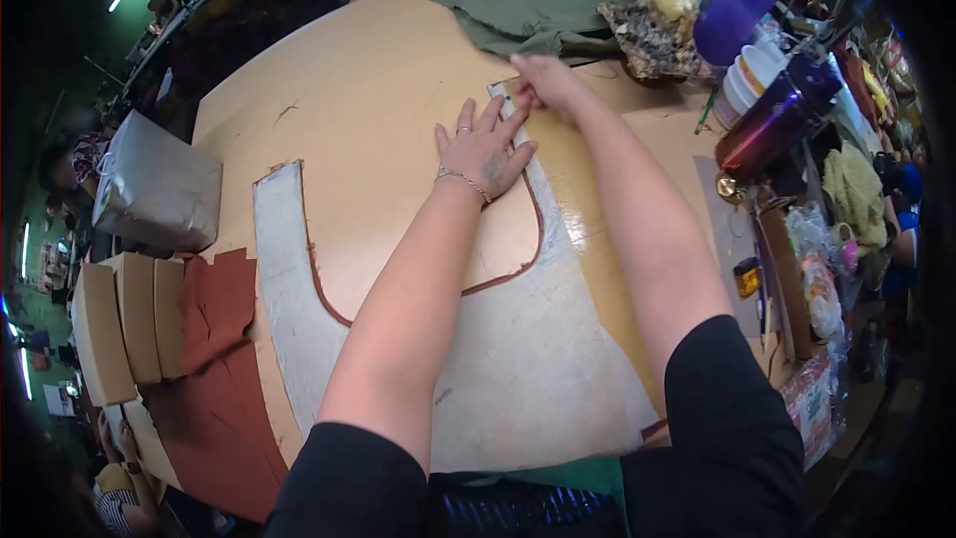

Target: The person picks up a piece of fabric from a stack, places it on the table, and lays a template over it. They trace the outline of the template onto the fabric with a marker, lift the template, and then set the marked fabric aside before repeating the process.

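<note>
A pale grey panel (528,369) with a deep U-shaped cut-out lies flat on the table, and rust-brown material shows along its curved edge. My left hand (486,154) is open, fingers spread, pressing on the panel's right strap and the tabletop inside the curve. It wears a ring and a bracelet. Close beyond it, my right hand (550,88) is at the outer edge near the strap's top. Its fingers are curled together and slightly blurred; whatever they grip is hidden. The left strap (279,199) lies untouched.
Rust-brown fabric (214,418) and tan cardboard boxes (129,319) are at the left, below a silvery box (159,184). Green cloth (548,5) lies at the far edge. Bottles (777,115), white cups (745,80) and small tools line the right side. Other people sit around.
</note>
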Motion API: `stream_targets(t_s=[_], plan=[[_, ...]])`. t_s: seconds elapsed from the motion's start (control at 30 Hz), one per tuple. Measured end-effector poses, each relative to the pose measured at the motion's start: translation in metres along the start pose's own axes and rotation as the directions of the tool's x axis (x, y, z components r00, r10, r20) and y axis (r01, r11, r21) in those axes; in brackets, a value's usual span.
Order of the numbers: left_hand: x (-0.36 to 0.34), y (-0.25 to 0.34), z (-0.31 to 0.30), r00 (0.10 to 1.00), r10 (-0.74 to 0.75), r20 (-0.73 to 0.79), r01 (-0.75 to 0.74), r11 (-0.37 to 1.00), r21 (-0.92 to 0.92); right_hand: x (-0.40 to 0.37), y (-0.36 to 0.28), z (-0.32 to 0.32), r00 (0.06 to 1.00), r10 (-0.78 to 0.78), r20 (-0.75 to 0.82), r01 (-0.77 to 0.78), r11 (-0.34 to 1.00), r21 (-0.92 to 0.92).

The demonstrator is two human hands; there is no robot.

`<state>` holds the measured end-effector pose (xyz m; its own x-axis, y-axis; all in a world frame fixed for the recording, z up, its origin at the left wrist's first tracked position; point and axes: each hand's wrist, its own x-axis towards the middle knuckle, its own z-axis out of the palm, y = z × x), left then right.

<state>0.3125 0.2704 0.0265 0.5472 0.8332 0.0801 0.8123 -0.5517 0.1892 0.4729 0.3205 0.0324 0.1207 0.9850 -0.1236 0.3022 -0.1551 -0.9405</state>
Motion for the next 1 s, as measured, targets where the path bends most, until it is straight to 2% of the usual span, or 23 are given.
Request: stream_targets(t_s=[0.03, 0.07, 0.13, 0.23, 0.33, 0.43, 0.53, 0.63, 0.73, 0.83, 1.0], plan=[[-0.001, -0.001, 0.001, 1.000, 0.001, 0.000, -0.001, 1.000, -0.005, 0.010, -0.007, -0.003, 0.998, -0.015, 0.060, 0.012, 0.998, 0.058], [-0.001, 0.000, 0.001, 1.000, -0.001, -0.004, 0.001, 1.000, -0.009, 0.028, -0.003, -0.005, 0.998, -0.031, 0.048, 0.026, 0.995, 0.094], [0.000, -0.001, 0.001, 1.000, 0.002, -0.014, -0.002, 1.000, -0.007, 0.054, 0.003, -0.011, 0.993, -0.113, -0.038, 0.116, 0.989, 0.093], [-0.001, -0.001, 0.004, 0.999, 0.002, -0.036, -0.002, 1.000, -0.012, 0.070, 0.013, -0.002, 0.949, -0.175, -0.262, 0.252, 0.921, 0.298], [-0.001, -0.001, 0.005, 0.999, -0.003, -0.045, 0.002, 1.000, -0.014, 0.060, 0.018, -0.008, 0.936, -0.332, -0.119, 0.347, 0.926, 0.146], [0.000, -0.001, 0.004, 0.999, 0.000, -0.038, 0.000, 1.000, -0.013, 0.054, 0.015, -0.001, 0.939, -0.321, -0.125, 0.325, 0.946, 0.014], [0.000, 0.000, 0.003, 0.999, -0.009, -0.030, 0.009, 1.000, -0.007, 0.045, 0.009, 0.002, 0.953, -0.294, -0.070, 0.294, 0.956, -0.018], [0.001, 0.001, 0.004, 0.999, -0.018, -0.036, 0.018, 1.000, 0.005, 0.038, 0.005, 0.009, 0.956, -0.293, -0.029, 0.294, 0.943, 0.158], [0.001, 0.001, 0.003, 0.999, -0.020, -0.035, 0.020, 1.000, 0.000, 0.032, 0.000, 0.011, 0.970, -0.241, -0.015, 0.239, 0.950, 0.201], [0.001, 0.001, 0.004, 0.999, -0.018, -0.036, 0.018, 1.000, -0.001, 0.032, 0.000, 0.014, 0.966, -0.256, 0.018, 0.247, 0.946, 0.208], [0.001, 0.001, 0.002, 1.000, -0.018, -0.025, 0.018, 1.000, -0.002, 0.037, 0.004, 0.012, 0.960, -0.278, 0.038, 0.273, 0.957, 0.101]])
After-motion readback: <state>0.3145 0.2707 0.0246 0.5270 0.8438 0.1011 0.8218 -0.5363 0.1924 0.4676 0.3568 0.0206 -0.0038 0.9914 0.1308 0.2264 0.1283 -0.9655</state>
